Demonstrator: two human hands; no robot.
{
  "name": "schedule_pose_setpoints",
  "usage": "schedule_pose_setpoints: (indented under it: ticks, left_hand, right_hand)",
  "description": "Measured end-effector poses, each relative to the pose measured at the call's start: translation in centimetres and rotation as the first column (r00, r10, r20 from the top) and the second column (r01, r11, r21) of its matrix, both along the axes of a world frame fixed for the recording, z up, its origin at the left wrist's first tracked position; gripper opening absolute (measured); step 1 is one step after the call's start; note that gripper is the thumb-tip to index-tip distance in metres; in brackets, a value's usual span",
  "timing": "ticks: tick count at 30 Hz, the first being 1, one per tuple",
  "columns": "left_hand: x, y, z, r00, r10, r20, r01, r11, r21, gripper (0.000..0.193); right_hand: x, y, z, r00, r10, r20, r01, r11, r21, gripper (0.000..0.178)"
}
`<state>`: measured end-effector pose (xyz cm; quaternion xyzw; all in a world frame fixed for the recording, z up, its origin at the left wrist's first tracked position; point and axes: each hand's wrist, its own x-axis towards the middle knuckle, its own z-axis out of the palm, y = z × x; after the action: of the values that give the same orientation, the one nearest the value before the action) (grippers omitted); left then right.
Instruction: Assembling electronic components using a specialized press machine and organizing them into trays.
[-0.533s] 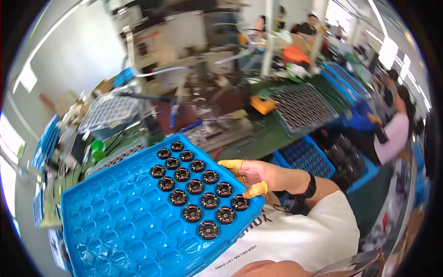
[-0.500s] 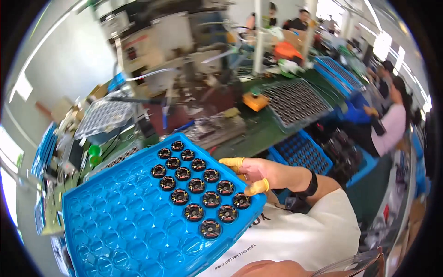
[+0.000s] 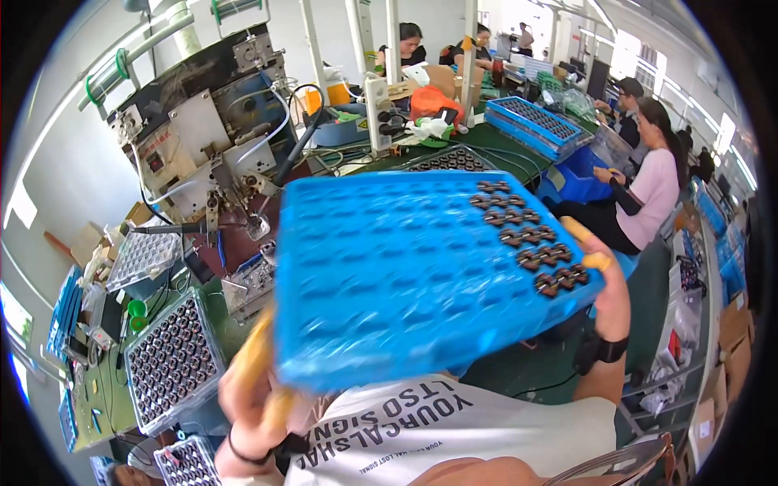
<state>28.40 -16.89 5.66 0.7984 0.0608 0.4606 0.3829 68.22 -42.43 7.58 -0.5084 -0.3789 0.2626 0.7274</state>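
Both my hands hold up a blue plastic tray [image 3: 381, 263] with rows of round pockets, tilted in front of my chest. Small round dark parts with a coppery look [image 3: 541, 257] fill the pockets along its right side; the pockets on the left and in the middle are bare. My left hand [image 3: 253, 393], in yellow finger covers and slightly blurred, grips the near left corner. At the right edge, my right hand [image 3: 604, 263] is closed on the rim, with yellow covers on its thumb and finger. The tray hides the bench behind it.
A metal machine [image 3: 194, 146] with hoses stands at the back left. Left of me lies a clear tray full of round parts [image 3: 174, 360]. Stacked blue trays [image 3: 535, 125] sit on the far bench. A co-worker in a pink top [image 3: 652, 194] sits at the right.
The tray has moved right and up and is now seen at a flatter angle. My left hand has come into view on its left corner; my right hand keeps its hold.
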Motion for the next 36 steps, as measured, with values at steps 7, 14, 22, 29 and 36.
schedule_pose_setpoints:
  ticks: [7,14,22,29,36]
  left_hand:
    - [18.2,2.1,-1.9,0.939,-0.251,-0.234,0.299,0.934,0.196,0.102]
    - [27.2,6.9,-9.0,0.960,-0.212,-0.185,0.248,0.948,0.200,0.105]
    - [29.2,11.1,-13.0,0.963,-0.102,-0.251,0.141,0.980,0.143,0.110]
    - [29.5,11.8,-13.5,0.927,-0.074,-0.368,0.152,0.970,0.188,0.110]
    - [30.5,10.7,-14.2,0.909,-0.141,-0.392,0.207,0.970,0.131,0.112]
  right_hand:
    - [14.0,0.2,-2.4,0.977,-0.122,-0.177,0.127,0.992,0.021,0.061]
    - [28.5,8.5,-8.1,0.989,0.018,-0.145,-0.018,1.000,0.001,0.059]
    - [34.1,19.9,-11.2,0.985,0.160,-0.069,-0.168,0.976,-0.137,0.061]
    - [36.9,21.9,-15.0,0.982,0.161,-0.096,-0.181,0.949,-0.258,0.061]
    - [37.9,20.6,-15.5,0.980,0.117,-0.159,-0.151,0.962,-0.226,0.058]
